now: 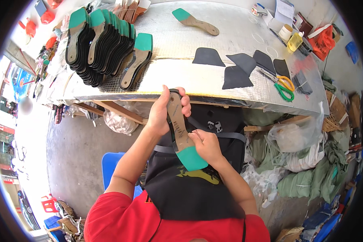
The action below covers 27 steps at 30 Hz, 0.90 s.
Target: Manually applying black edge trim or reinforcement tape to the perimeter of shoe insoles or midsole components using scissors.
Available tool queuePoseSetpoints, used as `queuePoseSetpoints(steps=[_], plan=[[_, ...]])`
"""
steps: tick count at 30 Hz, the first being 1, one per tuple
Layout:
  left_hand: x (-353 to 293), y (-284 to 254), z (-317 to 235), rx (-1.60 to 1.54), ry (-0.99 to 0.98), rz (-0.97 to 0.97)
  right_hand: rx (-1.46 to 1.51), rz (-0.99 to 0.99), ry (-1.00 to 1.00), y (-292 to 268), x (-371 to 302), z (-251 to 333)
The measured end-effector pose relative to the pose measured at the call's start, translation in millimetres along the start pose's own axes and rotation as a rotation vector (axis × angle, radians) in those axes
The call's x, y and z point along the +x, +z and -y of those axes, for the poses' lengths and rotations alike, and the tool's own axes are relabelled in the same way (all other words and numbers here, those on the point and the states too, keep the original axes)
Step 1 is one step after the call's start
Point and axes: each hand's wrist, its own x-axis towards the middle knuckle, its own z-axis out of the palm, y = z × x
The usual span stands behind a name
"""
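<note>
A shoe insole board [178, 119], brown with a green end and a black rim, is held over my lap in front of the table edge. Round its narrow upper end my left hand [163, 111] is closed, thumb on one side and fingers on the other. My right hand [205, 144] is closed in a pinch at the board's right edge, just above the green part. A thin dark sliver shows at those fingertips, too small to name. Nearest on the table, a similar insole board [137, 62] leans beside a large stack of insole boards [99, 46].
Another insole board [195, 22] lies at the back of the silvery table [169, 76]. Several black cut pieces [236, 76] are spread at the right, near green-handled scissors [283, 92] and yellow-handled scissors [285, 82]. A yellow bottle [295, 41] stands behind. Plastic bags [294, 137] lie below right.
</note>
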Motion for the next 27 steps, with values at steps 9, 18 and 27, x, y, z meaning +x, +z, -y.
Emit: queuePoseSetpoints(steps=[9,18,27], plan=[[5,-10,2,0.100,0.118,0.137,-0.133,-0.010,-0.146,-22,15,7],[-16,16,-24,-0.165,-0.633,0.507,-0.844,-0.593,-0.851,-100,39,28],[-28,24,3,0.187,-0.364,0.284,0.158,-0.227,-0.184,-83,19,4]])
